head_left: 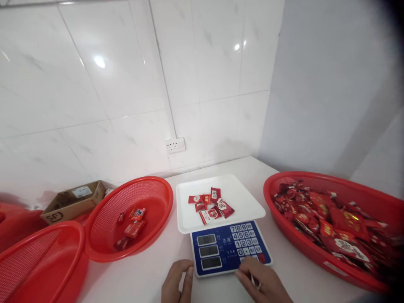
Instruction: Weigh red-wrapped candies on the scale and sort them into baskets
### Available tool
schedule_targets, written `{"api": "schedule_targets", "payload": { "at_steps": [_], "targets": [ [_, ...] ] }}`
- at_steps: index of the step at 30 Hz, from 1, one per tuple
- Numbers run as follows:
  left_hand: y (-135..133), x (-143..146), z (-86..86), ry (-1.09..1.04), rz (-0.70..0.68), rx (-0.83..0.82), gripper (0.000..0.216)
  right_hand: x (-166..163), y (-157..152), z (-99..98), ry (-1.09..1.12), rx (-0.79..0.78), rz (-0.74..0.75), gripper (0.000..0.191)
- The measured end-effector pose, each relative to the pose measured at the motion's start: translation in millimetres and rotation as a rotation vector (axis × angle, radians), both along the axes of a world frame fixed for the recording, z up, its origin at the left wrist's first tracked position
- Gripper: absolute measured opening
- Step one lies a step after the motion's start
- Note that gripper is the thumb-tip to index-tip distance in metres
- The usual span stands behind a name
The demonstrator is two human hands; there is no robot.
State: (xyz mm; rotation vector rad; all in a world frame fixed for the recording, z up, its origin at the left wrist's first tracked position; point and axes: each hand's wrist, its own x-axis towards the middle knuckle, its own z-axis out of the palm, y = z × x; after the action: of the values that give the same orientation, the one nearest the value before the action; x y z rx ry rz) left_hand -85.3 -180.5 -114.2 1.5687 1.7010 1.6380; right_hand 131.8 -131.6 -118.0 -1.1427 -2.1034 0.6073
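Note:
A digital scale's blue keypad panel (225, 248) faces me, its three small displays on the left and number keys on the right. Several red snack packets (210, 214) lie loosely on its white weighing tray (186, 212). My left hand (177, 281) rests at the panel's lower left corner, fingers curled in, with nothing visible in it. At the lower right edge of the keypad is my right hand (263, 280), fingers bent together and fingertips at the bottom keys. It covers part of that row; no object shows in it.
A large red basket (271, 193) full of red packets stands at right. To the left, a red mesh basket (126, 189) holds a few packets, and another red basket (75, 252) stands nearer. A cardboard box (58, 216) sits behind them. The wall has a socket (175, 145).

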Motion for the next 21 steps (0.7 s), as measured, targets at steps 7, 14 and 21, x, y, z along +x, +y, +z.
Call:
{"api": "schedule_targets", "payload": {
  "at_steps": [7,14,21],
  "targets": [
    [21,4,35.9,0.023,-0.114,0.088,0.018,-21,69,75.1,-0.168,0.195,0.016,0.027],
    [29,-1,36.7,0.090,-0.179,0.038,0.017,-47,97,89.5,-0.415,0.085,0.099,0.036],
    [41,0,46.5,0.026,-0.237,-0.095,0.017,-48,105,95.1,-0.401,0.072,0.163,0.030]
  ]
}}
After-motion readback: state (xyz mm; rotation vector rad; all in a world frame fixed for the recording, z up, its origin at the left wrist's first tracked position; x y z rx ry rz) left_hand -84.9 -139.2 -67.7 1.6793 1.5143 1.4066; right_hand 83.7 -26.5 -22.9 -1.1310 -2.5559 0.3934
